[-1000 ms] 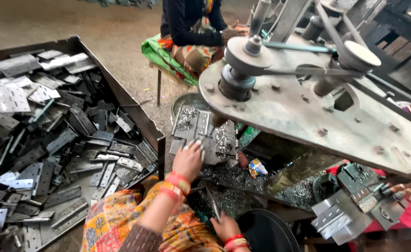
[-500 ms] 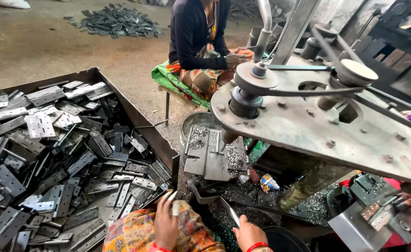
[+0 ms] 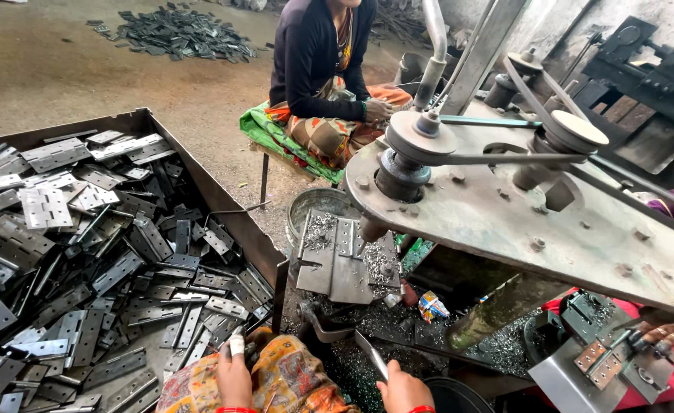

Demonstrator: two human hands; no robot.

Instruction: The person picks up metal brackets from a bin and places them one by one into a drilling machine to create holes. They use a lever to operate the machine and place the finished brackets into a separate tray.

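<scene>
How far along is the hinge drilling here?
Done: hard to count; metal shavings cover the drill plate, so some drilling has happened. In hand: the left hand touches a hinge at the bin edge; the right hand holds a thin metal tool. Left: the bin's large heap of hinges.

Entries, from my remote seat:

1. My left hand: wrist and forearm cut off by the bottom edge; what the fingers close on I cannot tell, only a pale tip shows.
2. My right hand: lower half cut off; it sits against a thin metal strip, grip unclear.
3. Bin of hinges: left side and near corner run out of frame.
4. Seated person: cut off at the top edge.
5. Another person's hand, far right: arm leaves the frame; held part too small to read.
6. Drill tip under the steel plate: hidden.
7. Distant floor pile: pieces too small to tell.
</scene>
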